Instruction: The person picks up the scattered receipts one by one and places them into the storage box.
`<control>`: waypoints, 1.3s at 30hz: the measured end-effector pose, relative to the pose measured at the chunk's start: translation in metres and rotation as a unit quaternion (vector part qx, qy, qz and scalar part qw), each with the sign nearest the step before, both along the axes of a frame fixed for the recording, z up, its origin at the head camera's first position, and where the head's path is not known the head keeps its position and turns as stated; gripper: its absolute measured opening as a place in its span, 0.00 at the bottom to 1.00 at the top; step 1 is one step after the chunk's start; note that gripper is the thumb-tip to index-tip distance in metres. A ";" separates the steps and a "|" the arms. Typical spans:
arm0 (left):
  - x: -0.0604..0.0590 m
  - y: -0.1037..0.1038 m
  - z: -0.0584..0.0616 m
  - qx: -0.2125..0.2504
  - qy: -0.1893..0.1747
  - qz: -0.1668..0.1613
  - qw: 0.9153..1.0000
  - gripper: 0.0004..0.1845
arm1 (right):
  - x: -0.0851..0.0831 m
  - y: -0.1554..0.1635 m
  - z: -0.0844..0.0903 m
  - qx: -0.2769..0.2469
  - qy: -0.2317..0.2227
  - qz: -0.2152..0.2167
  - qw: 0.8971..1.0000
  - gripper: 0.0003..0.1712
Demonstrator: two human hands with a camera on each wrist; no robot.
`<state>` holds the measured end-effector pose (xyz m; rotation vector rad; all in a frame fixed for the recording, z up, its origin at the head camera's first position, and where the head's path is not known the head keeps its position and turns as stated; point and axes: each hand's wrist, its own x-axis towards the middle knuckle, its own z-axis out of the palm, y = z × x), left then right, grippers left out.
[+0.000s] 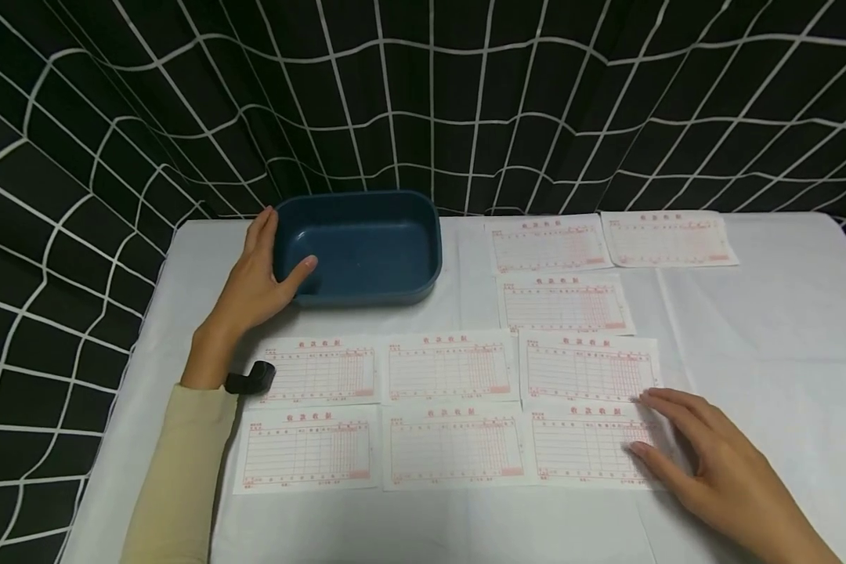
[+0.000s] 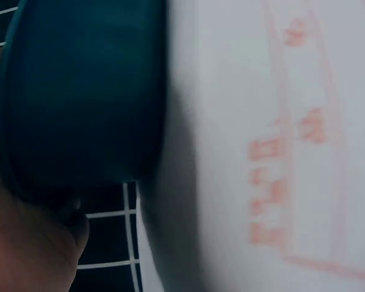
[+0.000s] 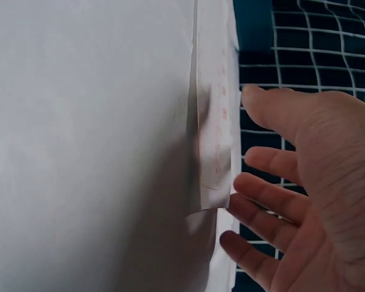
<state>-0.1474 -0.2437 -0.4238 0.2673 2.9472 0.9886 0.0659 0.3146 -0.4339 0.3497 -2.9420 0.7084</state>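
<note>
At the left end of the blue plastic bin is my left hand. Its thumb hooks over the near rim and its fingers lie along the left side, gripping it. The left wrist view shows the bin's dark wall beside that hand. My right hand hovers with relaxed, spread fingers at the right edge of the lower right paper receipt form, thumb over it. Its fingertips overlap the corner of the form above. The right wrist view shows the right hand holding nothing.
Several more red-printed forms lie in two rows at the front, one of them in the middle. Another form and two at the back lie right of the bin. A black grid-patterned curtain borders the white table.
</note>
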 end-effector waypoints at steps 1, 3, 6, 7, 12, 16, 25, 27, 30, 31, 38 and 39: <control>0.000 0.001 -0.001 -0.004 0.000 0.003 1.000 0.57 | 0.002 -0.001 -0.001 0.008 -0.004 -0.003 1.000 0.41; 0.001 0.001 -0.003 -0.013 0.002 0.008 1.000 0.57 | 0.005 -0.001 -0.002 0.021 -0.011 -0.006 1.000 0.45; 0.002 0.002 -0.005 -0.023 0.004 0.014 1.000 0.56 | 0.008 -0.002 -0.004 0.033 -0.013 -0.008 0.999 0.50; 0.002 0.002 -0.005 -0.024 0.006 0.015 1.000 0.56 | 0.008 -0.002 -0.004 0.035 -0.012 -0.006 0.999 0.50; -0.004 0.003 -0.001 -0.026 0.013 0.011 1.000 0.56 | 0.007 -0.005 -0.008 0.040 -0.006 -0.006 0.999 0.50; -0.008 0.004 0.002 -0.023 0.017 0.007 1.000 0.55 | 0.008 -0.008 -0.010 0.034 0.009 -0.011 0.999 0.50; -0.004 0.003 -0.003 -0.022 0.015 0.007 1.000 0.54 | 0.013 -0.008 -0.013 0.006 -0.017 -0.024 1.000 0.48; -0.003 0.003 -0.004 -0.025 0.009 0.007 1.000 0.54 | 0.015 -0.008 -0.015 0.004 -0.021 -0.024 0.999 0.48; -0.002 0.003 -0.003 -0.024 0.004 0.010 1.000 0.54 | 0.015 -0.008 -0.015 0.001 -0.018 -0.024 1.000 0.48; -0.001 0.003 -0.003 -0.024 0.004 0.011 1.000 0.54 | 0.015 -0.007 -0.015 0.001 -0.013 -0.024 1.000 0.49; -0.001 0.004 0.000 -0.020 0.015 0.014 1.000 0.54 | 0.011 -0.004 -0.011 0.008 -0.029 -0.046 0.998 0.46; -0.001 0.005 0.000 -0.019 0.016 0.013 1.000 0.54 | 0.010 -0.003 -0.010 0.007 -0.025 -0.046 0.999 0.45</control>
